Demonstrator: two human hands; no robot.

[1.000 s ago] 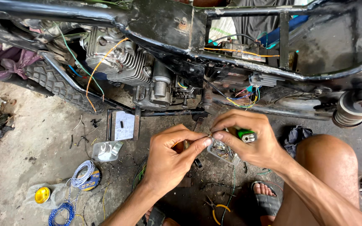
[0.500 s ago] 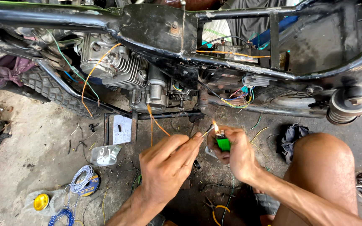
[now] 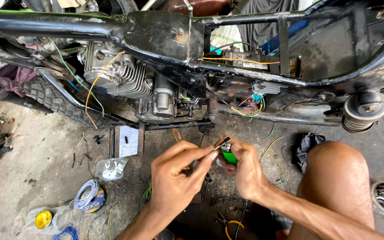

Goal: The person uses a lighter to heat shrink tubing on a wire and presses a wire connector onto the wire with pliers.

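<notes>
Two hands meet low centre, below the engine | left hand pinches a thin wire, most of it hidden by fingers | right hand clasps a green lighter, only its top showing | knee right | wire coils lower left, cut off.

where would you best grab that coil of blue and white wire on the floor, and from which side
Take the blue and white wire coil by its outer loops on the upper left, coming from above. It lies flat on the concrete floor over a round spool, so its rim is exposed there; a pinch with the fingers would likely lift it.
</notes>
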